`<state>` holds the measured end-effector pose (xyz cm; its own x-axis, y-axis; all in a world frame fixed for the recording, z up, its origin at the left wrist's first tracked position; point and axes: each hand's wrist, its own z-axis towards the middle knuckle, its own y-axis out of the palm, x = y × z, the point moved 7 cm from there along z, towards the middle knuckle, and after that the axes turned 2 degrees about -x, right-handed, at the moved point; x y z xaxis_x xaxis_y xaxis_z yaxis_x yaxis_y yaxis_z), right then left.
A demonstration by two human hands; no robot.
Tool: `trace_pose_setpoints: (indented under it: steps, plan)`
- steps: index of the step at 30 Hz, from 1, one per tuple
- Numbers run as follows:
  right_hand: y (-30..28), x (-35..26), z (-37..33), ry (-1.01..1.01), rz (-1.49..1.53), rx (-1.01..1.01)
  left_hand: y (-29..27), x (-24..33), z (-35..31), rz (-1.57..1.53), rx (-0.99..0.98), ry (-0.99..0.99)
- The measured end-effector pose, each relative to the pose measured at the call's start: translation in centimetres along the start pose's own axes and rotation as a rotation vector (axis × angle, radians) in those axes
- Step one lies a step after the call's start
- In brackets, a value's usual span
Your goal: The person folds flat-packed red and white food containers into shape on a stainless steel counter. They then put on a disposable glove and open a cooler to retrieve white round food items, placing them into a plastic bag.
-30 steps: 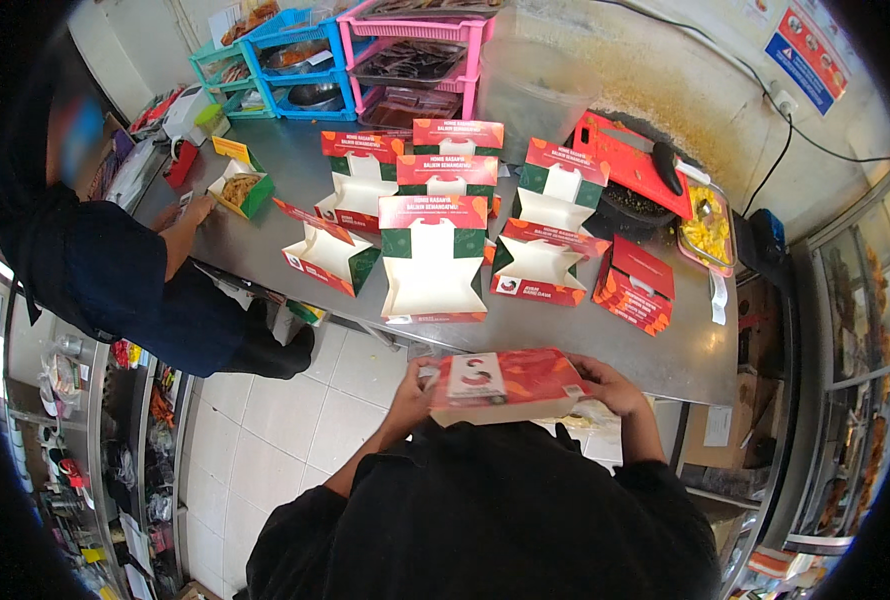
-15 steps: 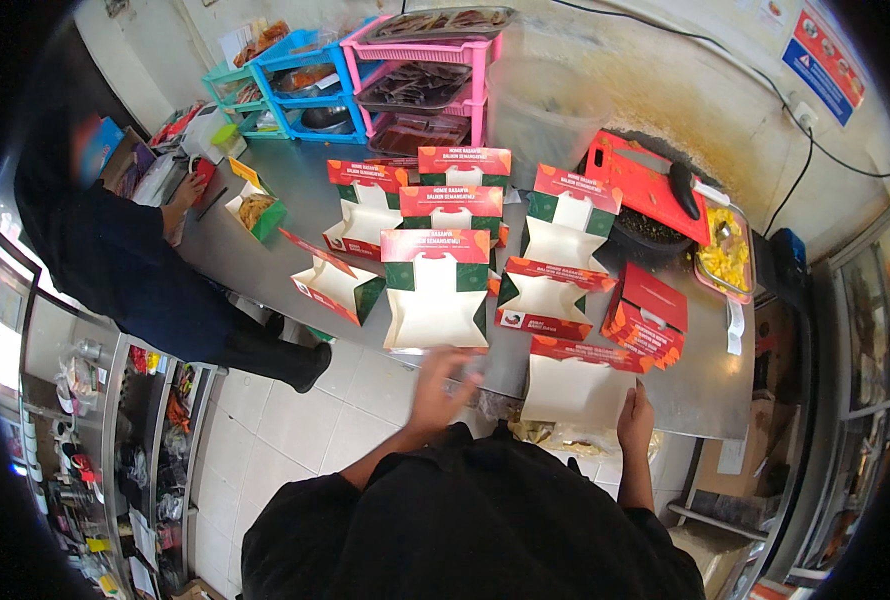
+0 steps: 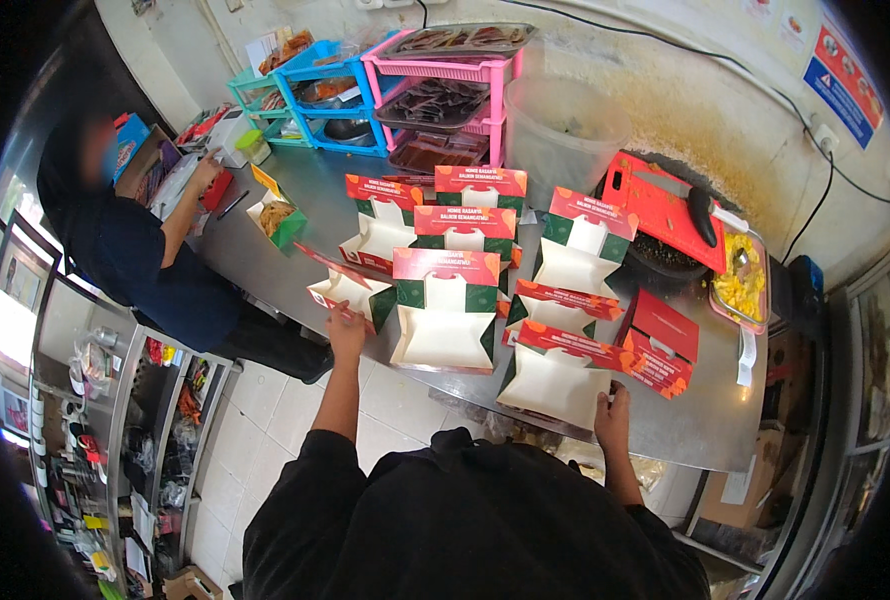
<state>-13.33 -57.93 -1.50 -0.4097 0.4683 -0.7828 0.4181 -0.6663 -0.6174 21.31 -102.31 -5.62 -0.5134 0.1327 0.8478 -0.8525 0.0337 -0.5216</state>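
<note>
My left hand (image 3: pixel 346 330) has reached the near side of a small open food box (image 3: pixel 357 292) at the left of the group, its fingertips closed at the box's edge. My right hand (image 3: pixel 613 418) grips the right near corner of another open food box (image 3: pixel 555 388) by the table's front edge. Both boxes are white inside, with red and green printed walls and raised lids. Between my hands stands a larger open food box (image 3: pixel 445 335). A closed red box (image 3: pixel 658 340) lies beyond my right hand.
More open boxes (image 3: pixel 582 245) stand farther back on the metal table (image 3: pixel 700 425). A knife (image 3: pixel 701 212) rests on a red cutting board (image 3: pixel 655 215) beside a tray of yellow pieces (image 3: pixel 737 285). Stacked pink racks (image 3: pixel 435 75) are behind. Another person (image 3: pixel 135 240) stands at left.
My left hand has moved left and forward to the small box. My right hand's box has slid farther onto the table, close against the box behind it. The other person's hand has risen.
</note>
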Motion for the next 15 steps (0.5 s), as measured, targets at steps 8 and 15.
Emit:
trace_pose_setpoints:
  steps: [8,15]
  plan:
    - [-2.8,0.5,1.9,0.079,-0.033,0.089,-0.4,2.2,-1.0,-0.146,0.052,0.031]
    - [-7.0,1.9,5.9,-0.308,-0.738,0.004,-4.7,2.1,-8.2,-0.407,0.106,0.061]
